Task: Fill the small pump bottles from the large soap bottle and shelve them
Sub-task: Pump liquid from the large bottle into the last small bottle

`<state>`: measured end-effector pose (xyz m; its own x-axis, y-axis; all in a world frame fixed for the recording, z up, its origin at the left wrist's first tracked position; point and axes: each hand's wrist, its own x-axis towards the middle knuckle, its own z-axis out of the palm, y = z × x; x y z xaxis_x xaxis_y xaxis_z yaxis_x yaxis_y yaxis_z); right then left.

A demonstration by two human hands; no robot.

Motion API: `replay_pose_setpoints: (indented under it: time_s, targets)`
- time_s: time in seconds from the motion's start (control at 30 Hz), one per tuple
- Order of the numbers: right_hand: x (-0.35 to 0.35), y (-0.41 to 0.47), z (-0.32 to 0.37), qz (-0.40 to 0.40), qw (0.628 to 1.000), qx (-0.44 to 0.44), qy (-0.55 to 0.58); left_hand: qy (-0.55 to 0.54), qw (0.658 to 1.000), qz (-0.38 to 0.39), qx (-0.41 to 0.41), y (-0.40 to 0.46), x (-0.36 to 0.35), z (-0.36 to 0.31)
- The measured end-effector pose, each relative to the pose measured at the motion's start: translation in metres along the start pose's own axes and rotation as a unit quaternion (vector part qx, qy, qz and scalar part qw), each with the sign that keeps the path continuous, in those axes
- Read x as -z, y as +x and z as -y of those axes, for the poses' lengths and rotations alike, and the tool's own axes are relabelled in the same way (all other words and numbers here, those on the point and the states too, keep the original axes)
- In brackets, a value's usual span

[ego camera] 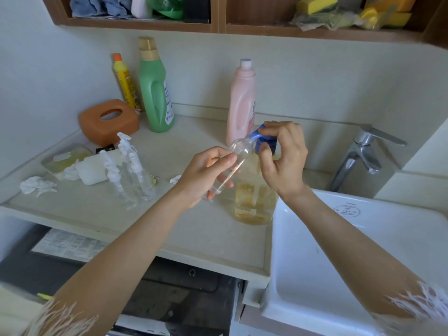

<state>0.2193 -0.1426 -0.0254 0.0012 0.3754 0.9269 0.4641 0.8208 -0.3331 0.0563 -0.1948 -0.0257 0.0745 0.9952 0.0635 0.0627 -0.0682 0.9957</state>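
The large clear soap bottle (254,202), holding amber liquid, stands on the counter (198,234) beside the sink. My right hand (283,158) grips its blue pump head (258,137), fingers and thumb curled round it. In my left hand (206,173) I hold a small clear bottle (238,154) with no pump on it, tilted with its mouth up against the blue spout. It looks empty. Several other small clear bottles with white pumps (131,170) stand grouped on the counter to the left.
A pink bottle (242,103), a green bottle (155,90) and a yellow bottle (124,83) line the back wall beside an orange tissue box (109,122). Crumpled tissues (36,185) lie at the left. White sink (363,251) and faucet (358,154) at right; a stuffed wooden shelf (218,25) above.
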Motion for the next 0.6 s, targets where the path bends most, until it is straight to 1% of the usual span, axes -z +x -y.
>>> replay_pose_setpoints:
  time_s: [0.17,0.37,0.5,0.6]
  targets:
    - [0.008,0.004,0.006,0.040,0.999,0.002,-0.026,0.014,1.000,0.011,-0.003,-0.004,0.003,-0.010]
    - [0.019,0.016,0.009,0.086,0.996,0.014,-0.002,0.053,0.998,0.001,-0.024,-0.006,0.005,-0.022]
    - [0.016,0.012,0.006,0.085,0.996,0.014,0.009,0.043,0.999,-0.012,-0.026,-0.008,0.002,-0.021]
    - [0.009,0.005,0.007,0.052,0.998,0.015,0.022,0.032,0.999,-0.020,-0.029,-0.006,0.001,-0.019]
